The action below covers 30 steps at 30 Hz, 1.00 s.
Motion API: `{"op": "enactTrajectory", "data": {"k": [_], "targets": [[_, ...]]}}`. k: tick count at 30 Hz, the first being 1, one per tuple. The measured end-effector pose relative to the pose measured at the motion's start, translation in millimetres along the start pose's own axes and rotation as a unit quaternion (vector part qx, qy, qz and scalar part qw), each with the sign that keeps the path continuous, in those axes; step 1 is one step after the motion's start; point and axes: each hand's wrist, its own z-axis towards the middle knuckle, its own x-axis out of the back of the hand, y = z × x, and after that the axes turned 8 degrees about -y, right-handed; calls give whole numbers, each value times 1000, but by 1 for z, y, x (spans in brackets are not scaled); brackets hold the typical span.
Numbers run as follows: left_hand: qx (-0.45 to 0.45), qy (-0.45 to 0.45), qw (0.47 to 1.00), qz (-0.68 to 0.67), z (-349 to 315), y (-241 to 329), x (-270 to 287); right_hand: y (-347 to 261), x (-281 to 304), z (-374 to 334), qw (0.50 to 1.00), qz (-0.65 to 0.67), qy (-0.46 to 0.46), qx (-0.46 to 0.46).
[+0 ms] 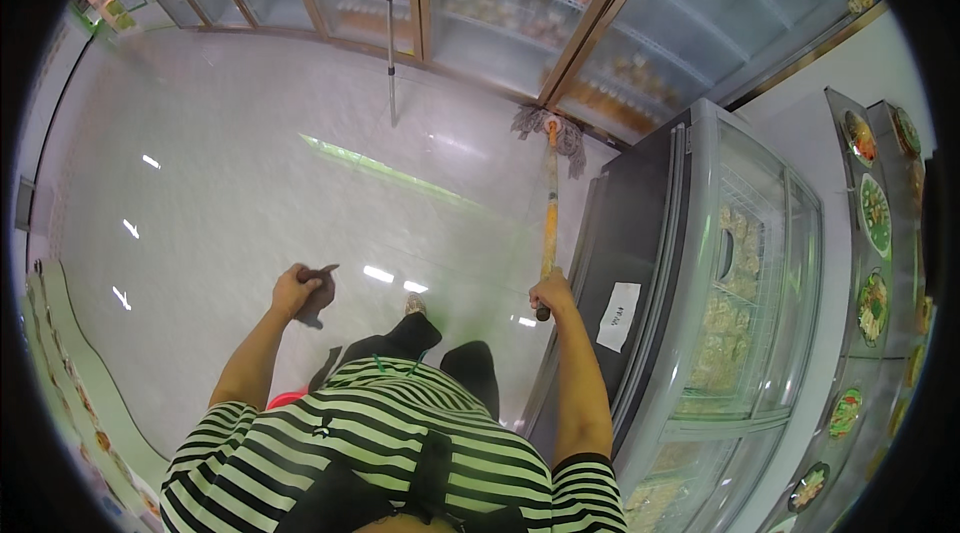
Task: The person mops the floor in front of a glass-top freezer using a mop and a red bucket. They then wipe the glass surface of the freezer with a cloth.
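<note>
My right hand (pixel 553 295) is closed round the lower end of a mop's yellow handle (pixel 551 223), with the dark handle tip sticking out below the fist. The handle runs away from me to a grey string mop head (pixel 548 125), lying on the floor against the foot of the glass-door fridges. My left hand (pixel 290 291) is held out over the floor, closed on a small dark reddish-brown thing with a pointed end (pixel 322 273); its kind cannot be made out. A dark patch, perhaps a shadow, shows just below that hand.
Glass-door fridges (pixel 480 23) with bottles line the far side. A thin metal pole (pixel 391 53) stands before them. A chest freezer (pixel 690 263) runs along my right, beside a wall with food pictures (pixel 873 213). A curved pale counter (pixel 85 363) is at left. The pale floor (pixel 210 163) is shiny.
</note>
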Motion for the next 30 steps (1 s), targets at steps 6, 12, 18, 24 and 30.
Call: {"op": "enactTrajectory", "data": {"k": [6, 12, 18, 24, 30], "targets": [[-37, 10, 995, -90, 32, 67, 8, -21, 92, -33, 998, 37, -29, -50], [33, 40, 998, 31, 26, 30, -21, -124, 294, -56, 947, -256, -16, -195], [126, 64, 990, -16, 8, 32, -44, -154, 450, -11, 749, -590, 282, -103], [153, 106, 976, -114, 4, 75, -54, -206, 510, 14, 610, -700, 368, 54], [162, 145, 965, -145, 5, 64, -69, -275, 558, -28, 547, -745, 344, 166]]}}
